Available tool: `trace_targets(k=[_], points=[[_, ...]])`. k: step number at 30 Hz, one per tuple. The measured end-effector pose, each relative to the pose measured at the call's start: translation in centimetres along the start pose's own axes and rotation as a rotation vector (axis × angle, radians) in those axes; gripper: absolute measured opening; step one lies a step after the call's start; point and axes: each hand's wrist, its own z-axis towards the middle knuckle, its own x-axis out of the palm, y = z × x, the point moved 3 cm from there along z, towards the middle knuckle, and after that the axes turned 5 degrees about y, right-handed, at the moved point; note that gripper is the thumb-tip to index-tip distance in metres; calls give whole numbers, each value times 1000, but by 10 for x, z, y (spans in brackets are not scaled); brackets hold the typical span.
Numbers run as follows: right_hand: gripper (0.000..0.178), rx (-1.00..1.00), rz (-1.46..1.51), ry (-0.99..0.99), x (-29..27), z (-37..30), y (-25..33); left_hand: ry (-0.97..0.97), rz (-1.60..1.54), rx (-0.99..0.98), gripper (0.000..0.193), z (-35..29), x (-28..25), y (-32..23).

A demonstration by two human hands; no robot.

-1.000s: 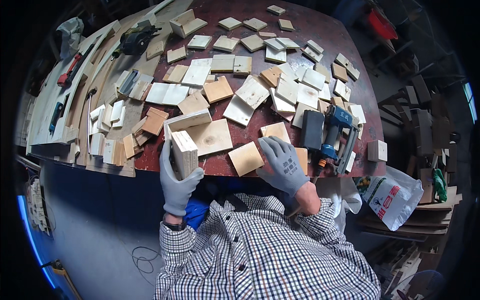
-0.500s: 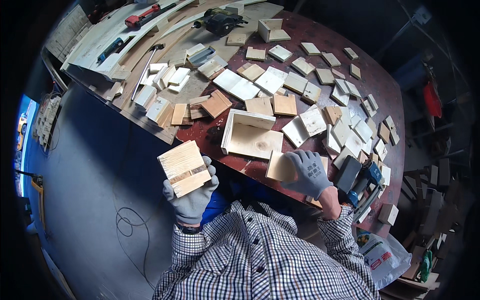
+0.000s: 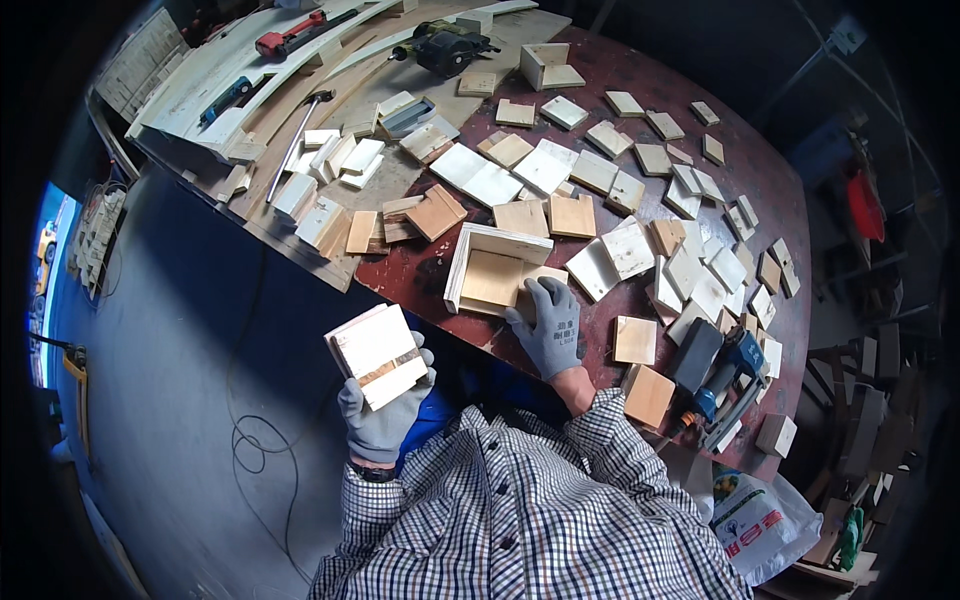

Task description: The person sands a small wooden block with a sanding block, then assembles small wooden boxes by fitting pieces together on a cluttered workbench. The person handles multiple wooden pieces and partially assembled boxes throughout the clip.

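My left hand, in a grey glove, is closed around a few flat wooden pieces stacked together, held up off the table's near edge. In the middle, a wooden corner jig with two raised sides stands at the red table's front. A square wooden block lies inside it, against the left side. My gloved right hand reaches into the jig, its fingers bent over the block's right end; the fingertips are partly hidden. Two loose wooden blocks lie to its right.
Many wooden pieces are scattered over the red table. A blue nail gun lies at the right, near a plastic bag. At the far left are a hammer, a red tool and a dark power tool.
My right hand has moved left, bringing a wooden block from the table's front edge into the jig. My left hand has tilted its stack slightly and shifted a little.
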Motion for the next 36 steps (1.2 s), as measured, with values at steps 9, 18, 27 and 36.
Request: trace_targets(k=[9,18,27,36], points=[[49,103,-30,145,-7,17,10,-42,67,-142,99,29,-1,27],[70,389,1019,499,-96,8,95,63,1680,176,118,54,34,24],[44,713,1538,337,-89,0,63,-18,915,-31,108,48,28,17],[44,816,1588,279,-62,-10,54,-27,664,-16,114,43,23,15]])
